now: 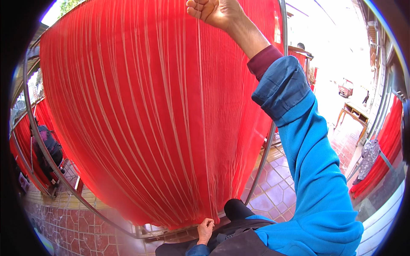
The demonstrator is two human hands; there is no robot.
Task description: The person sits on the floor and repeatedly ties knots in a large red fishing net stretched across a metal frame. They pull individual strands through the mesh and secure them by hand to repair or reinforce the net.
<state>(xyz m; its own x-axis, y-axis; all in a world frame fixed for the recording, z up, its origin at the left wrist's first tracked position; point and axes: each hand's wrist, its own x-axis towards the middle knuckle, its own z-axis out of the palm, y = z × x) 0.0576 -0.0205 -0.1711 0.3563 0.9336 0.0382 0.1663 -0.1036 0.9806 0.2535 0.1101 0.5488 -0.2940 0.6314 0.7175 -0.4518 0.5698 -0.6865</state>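
Observation:
A wide sheet of red cloth (141, 115) hangs in front of me, with many pale threads running down its face. My right hand (209, 12) is raised high before the cloth's upper part, its fingers curled closed; what they hold, if anything, is too small to make out. Down from just below that hand, a pale thread (200, 85) runs along the cloth towards its bottom edge. There my left hand (205, 230), low by my lap, pinches the lower end of pale thread between thumb and fingers. My blue-sleeved right arm covers part of the right side.
A curved metal frame (38, 136) borders the cloth, with a pole (259, 170) at its right. Another person (48, 143) sits by more red cloth at left. A wooden table (353, 114) and a red vehicle (346, 88) stand farther right on tiled ground (273, 185).

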